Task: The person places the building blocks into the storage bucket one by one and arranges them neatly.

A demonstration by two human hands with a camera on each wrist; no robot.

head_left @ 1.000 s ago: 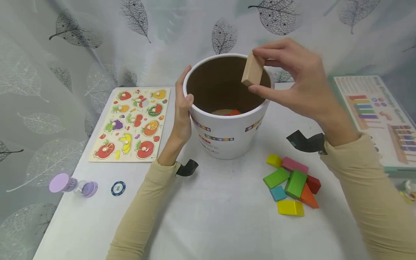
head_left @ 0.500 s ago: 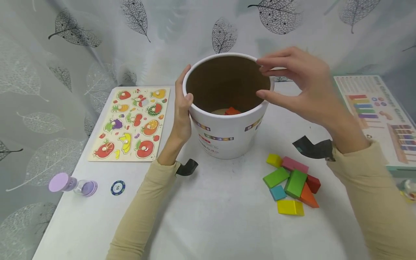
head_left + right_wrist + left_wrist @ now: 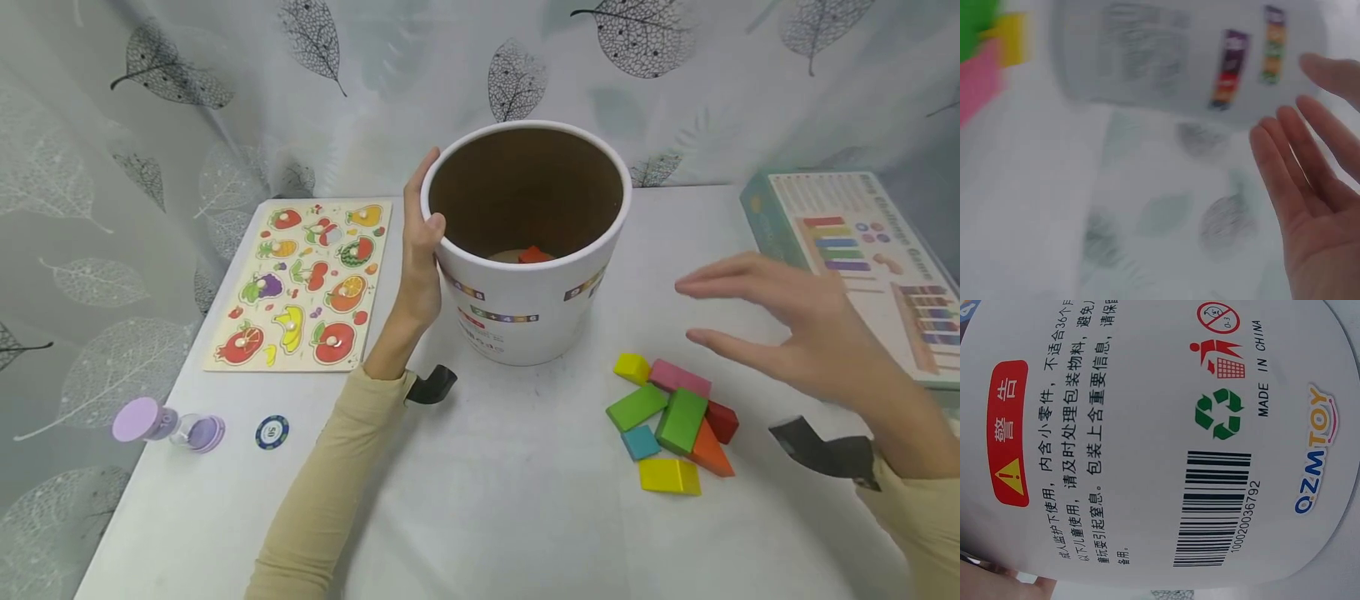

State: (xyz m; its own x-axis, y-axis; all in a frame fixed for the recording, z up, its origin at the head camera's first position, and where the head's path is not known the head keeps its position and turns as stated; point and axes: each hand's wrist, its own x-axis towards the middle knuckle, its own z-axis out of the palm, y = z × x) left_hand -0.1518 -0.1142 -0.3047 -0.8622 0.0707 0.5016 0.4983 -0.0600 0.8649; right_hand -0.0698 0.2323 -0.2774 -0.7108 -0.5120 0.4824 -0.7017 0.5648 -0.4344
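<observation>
A white toy bucket (image 3: pixel 525 312) stands upright at the back middle of the table, printed with sums; its warning text and barcode (image 3: pixel 1213 509) fill the left wrist view. My left hand (image 3: pixel 420 267) grips its left side, thumb at the rim. Inside the bucket, an orange-red block (image 3: pixel 534 255) shows on the bottom; the near wall hides the rest of the floor. Right of the bucket, my right hand (image 3: pixel 795 325) is in the air with nothing in it, thumb and fingers spread apart. Nearest to it lies a pile of coloured blocks, with a green block (image 3: pixel 682 422) on top.
At the left lies a wooden fruit puzzle board (image 3: pixel 300 287). Nearer are a purple hourglass (image 3: pixel 176 427) on its side and a round chip (image 3: pixel 272 432) marked 50. A game box (image 3: pixel 862 250) sits at the right, and a leaf-patterned curtain (image 3: pixel 420 75) hangs behind.
My right hand has let go of a plain wooden block over the bucket, and the block is out of sight. That hand has drawn back right and nearer. My left hand stays put.
</observation>
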